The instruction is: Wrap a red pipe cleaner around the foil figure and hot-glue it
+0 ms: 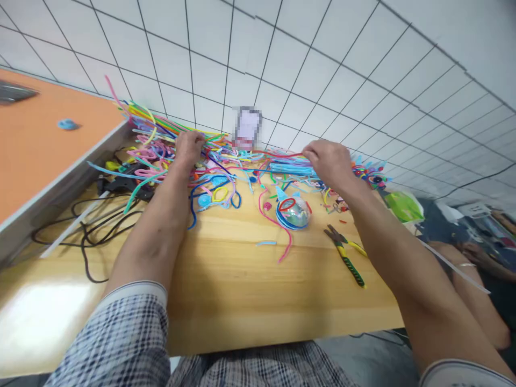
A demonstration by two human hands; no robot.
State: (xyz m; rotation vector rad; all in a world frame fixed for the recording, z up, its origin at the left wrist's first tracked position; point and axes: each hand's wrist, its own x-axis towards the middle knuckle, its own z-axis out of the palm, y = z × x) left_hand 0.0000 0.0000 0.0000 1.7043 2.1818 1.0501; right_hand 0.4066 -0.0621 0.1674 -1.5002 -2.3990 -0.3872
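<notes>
My right hand (329, 162) is closed in a pinch on the end of a red pipe cleaner (278, 155), which runs left over the heap. Over at the left, my left hand (189, 148) has its fingers closed among a bundle of pipe cleaners (161, 124) in many colours; what is between the fingertips is hidden. Between my arms sits a clear ball (299, 213) with light blue pointed ears, a red ring and blue pipe cleaner round its base. A wavy pink-red pipe cleaner (277, 219) lies beside it.
Pliers (345, 257) with green and black grips lie at the right. A black glue gun (124, 185) and its coiled cable (86, 236) are at the left. A phone (247, 128) leans on the tiled wall. Another person's arm (471, 285) shows at far right.
</notes>
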